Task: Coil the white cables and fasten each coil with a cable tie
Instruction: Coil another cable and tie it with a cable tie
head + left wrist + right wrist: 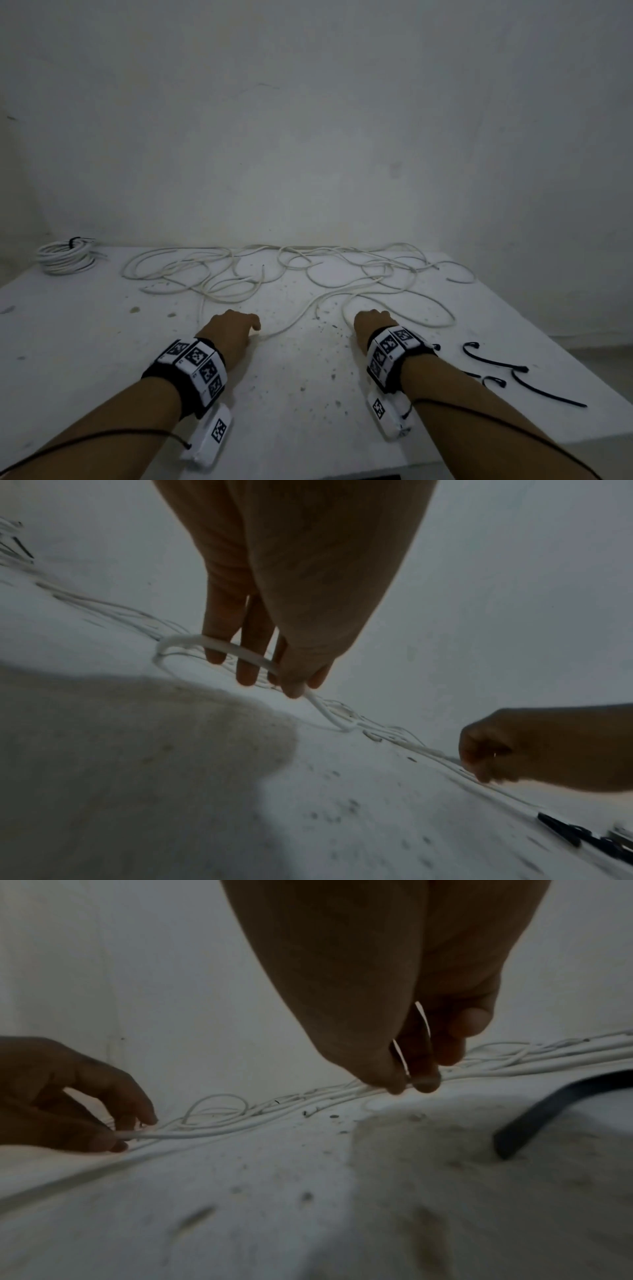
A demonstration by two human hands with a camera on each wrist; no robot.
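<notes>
Loose white cables [274, 334] sprawl in tangled loops over the far half of the white table [308, 394]. My left hand [236, 329] pinches one strand near its end. In the left wrist view that cable [240, 650] runs across the fingers [246, 669] under the thumb. My right hand [373, 322] rests about a forearm's length to the right. There, thumb and forefinger [424, 1083] pinch another stretch of cable [514, 1070] against the table. A finished coil [66, 258] bound with a black tie lies at the far left corner.
Several loose black cable ties [493, 365] lie on the table right of my right wrist; one shows in the right wrist view [548, 1104]. A plain wall [308, 137] rises directly behind the table. The table's right edge [565, 346] slants close to the ties.
</notes>
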